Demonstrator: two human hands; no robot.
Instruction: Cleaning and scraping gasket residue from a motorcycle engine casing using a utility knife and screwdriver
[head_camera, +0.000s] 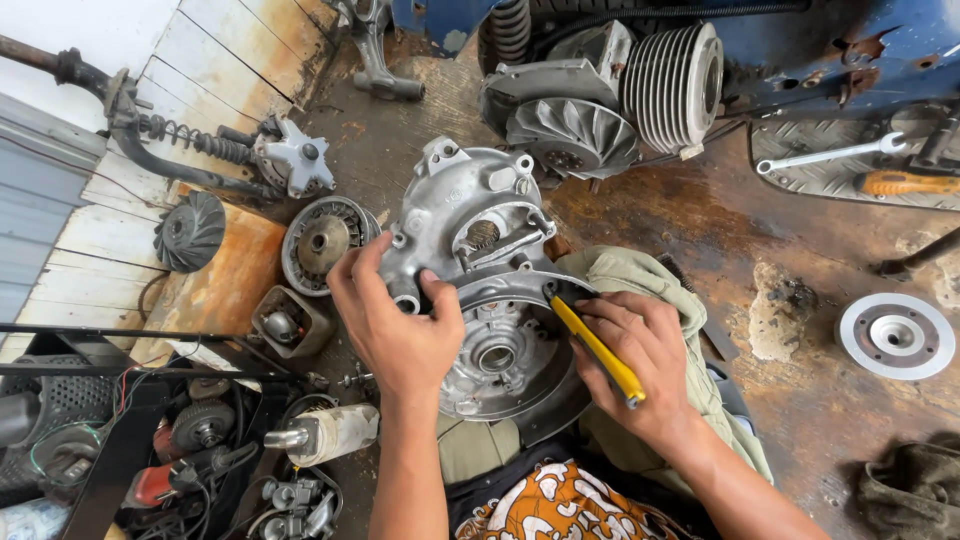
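A grey aluminium engine crankcase half (470, 215) lies across my lap over the olive trouser leg (640, 275). My left hand (395, 320) grips its left rim, thumb near a small round bore. My right hand (640, 365) holds a yellow-handled tool (600, 350) like a pen, its tip pressed against the case's curved edge just above the round bearing hole (497, 357).
A finned cylinder with fan housing (610, 95) sits ahead under a blue scooter body. A spanner (830, 155) and orange-handled screwdriver (910, 183) lie far right; a round silver disc (895, 335) right. Flywheel (322, 240), black fan (190, 230) and loose parts crowd the left.
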